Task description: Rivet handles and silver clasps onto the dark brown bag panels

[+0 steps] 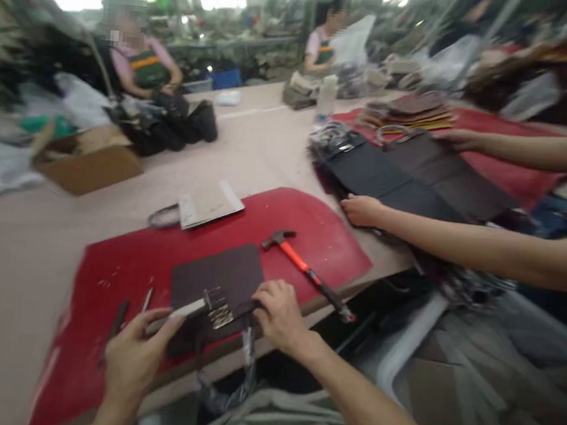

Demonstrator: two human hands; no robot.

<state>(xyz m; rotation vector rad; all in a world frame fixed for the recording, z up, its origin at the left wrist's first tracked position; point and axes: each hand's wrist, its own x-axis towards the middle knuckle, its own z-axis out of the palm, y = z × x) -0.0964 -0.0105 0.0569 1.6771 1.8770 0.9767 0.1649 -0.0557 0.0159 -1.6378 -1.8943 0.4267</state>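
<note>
A dark brown leather piece (pixel 218 276) with a metal clasp (pixel 218 309) lies on a red mat (pixel 125 265) at the table's near edge. My left hand (pixel 134 358) is closed on a flat pale strip (pixel 183 311) that points at the clasp. My right hand (pixel 279 315) presses, fingers curled, on the leather's right edge beside the clasp. A hammer with an orange handle (pixel 303 267) lies on the mat just beyond my right hand.
A co-worker's two arms (pixel 459 244) reach over dark leather panels (pixel 415 178) at right. Near the mat lie a pale card (pixel 209 205), a cardboard box (pixel 89 162) and black bags (pixel 172 123). Other people sit at the far side.
</note>
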